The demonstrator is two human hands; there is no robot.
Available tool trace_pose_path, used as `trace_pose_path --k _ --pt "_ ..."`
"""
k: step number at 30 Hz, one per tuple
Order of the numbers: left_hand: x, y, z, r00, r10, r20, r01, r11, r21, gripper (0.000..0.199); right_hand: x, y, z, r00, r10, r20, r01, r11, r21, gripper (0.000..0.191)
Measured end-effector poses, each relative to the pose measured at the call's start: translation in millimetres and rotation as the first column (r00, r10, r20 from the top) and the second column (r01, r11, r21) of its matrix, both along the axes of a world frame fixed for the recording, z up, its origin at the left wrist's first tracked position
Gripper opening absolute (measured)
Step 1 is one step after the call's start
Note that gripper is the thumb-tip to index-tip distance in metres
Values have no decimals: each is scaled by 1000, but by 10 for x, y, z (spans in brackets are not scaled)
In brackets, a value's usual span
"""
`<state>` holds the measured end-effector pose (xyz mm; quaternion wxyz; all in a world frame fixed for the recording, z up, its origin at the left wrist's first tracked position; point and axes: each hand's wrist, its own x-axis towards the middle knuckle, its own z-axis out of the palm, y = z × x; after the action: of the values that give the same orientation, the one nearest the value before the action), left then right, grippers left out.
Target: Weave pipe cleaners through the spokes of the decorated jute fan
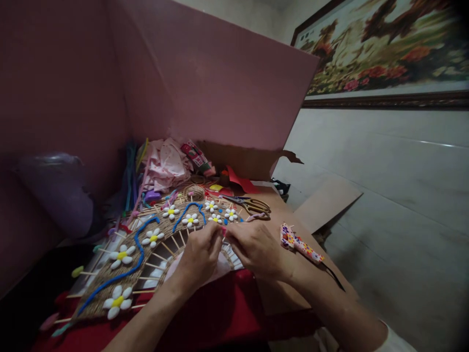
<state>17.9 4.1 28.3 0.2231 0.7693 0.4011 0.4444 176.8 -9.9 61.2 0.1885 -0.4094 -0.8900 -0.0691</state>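
My left hand (201,252) and my right hand (254,248) meet over the near edge of a fan-shaped weaving, fingertips pinched close together. Between them shows a small pink piece (224,231), its kind too small to make out. The twine weaving (126,281) is strung on thin wooden sticks, some with coloured blobs on their outer ends. White-petalled flowers with yellow centres, such as one flower (117,302) at the near left, lie on the twine. A wavy blue strip (141,249) runs along it. My hands hide part of the weaving's right side.
Scissors (252,203) with gold handles lie beyond my right hand. A flower-patterned glue gun (300,244) with a black cord rests on cardboard (282,222) at right. Behind are pink crumpled cloth (166,161), a twine ball (193,192) and red paper (242,181), before a pink panel (212,78).
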Motion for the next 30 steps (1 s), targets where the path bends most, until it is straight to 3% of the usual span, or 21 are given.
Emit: trace_pose_path --k 3,6,9,12,15,17,19,22,25,30 --pt "-25 17 -26 993 4 -116 -1 1000 29 20 22 34 95 991 55 123 -58 998 17 12" --pt "-63 24 -16 983 -159 -89 157 987 -35 18 64 136 161 991 135 -9 -135 991 -16 11" --pt "-81 10 30 931 -322 172 353 914 -198 20 94 256 137 921 102 -376 -177 969 -172 5" --pt "-65 -5 70 843 -261 470 443 833 -332 21 58 311 4 742 -1 -671 -254 925 -282 16" --pt "-35 -2 72 783 -177 596 444 830 -337 23 -33 257 -166 619 -32 -785 -306 910 -279 19" --pt "-21 3 53 772 -150 618 423 847 -322 24 -92 178 -247 653 -10 -757 -251 941 -229 14" --pt "-15 -2 27 805 -126 580 349 891 -290 22 -134 98 -288 733 10 -680 -170 971 -169 14" --pt "-14 -32 2 912 -74 404 147 977 -152 16 -159 34 -298 815 -8 -580 -88 987 -137 15" --pt "-17 -56 7 966 -13 258 13 1000 2 11 -146 53 -291 843 -14 -538 -56 992 -115 16" --pt "-20 -14 -3 955 -46 292 55 998 -23 10 -74 149 -276 864 41 -502 -100 991 -91 19"
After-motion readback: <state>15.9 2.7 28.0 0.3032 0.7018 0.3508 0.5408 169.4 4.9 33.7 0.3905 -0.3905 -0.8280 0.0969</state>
